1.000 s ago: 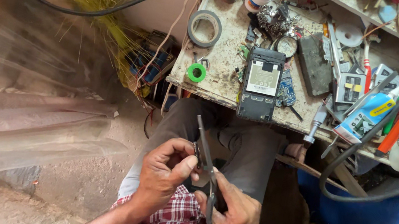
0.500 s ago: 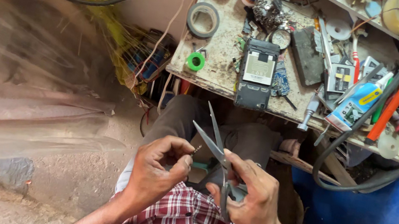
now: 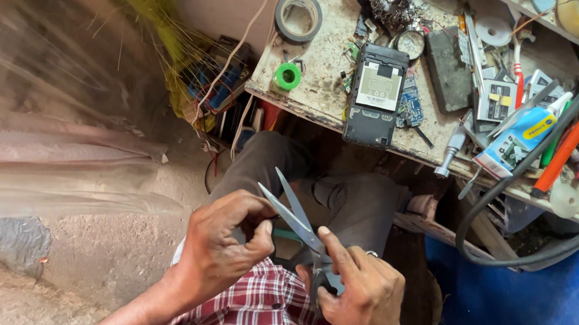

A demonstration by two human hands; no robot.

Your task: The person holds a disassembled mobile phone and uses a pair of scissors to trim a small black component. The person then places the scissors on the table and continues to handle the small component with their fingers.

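Holding one scissors, right hand grips.

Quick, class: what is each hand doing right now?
Left hand: fingers curled shut beside the blades; whether it holds something cannot be told.
Right hand: closed on the open scissors.

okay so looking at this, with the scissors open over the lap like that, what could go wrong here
1. The scissors are open in the right hand, and the left hand is curled right against the blades, so a finger could probably get nicked.
2. Whatever the left hand pinches is too small to see; it might drop to the dirt floor.
3. The opened phone lies at the edge of the cluttered workbench and could be knocked off.
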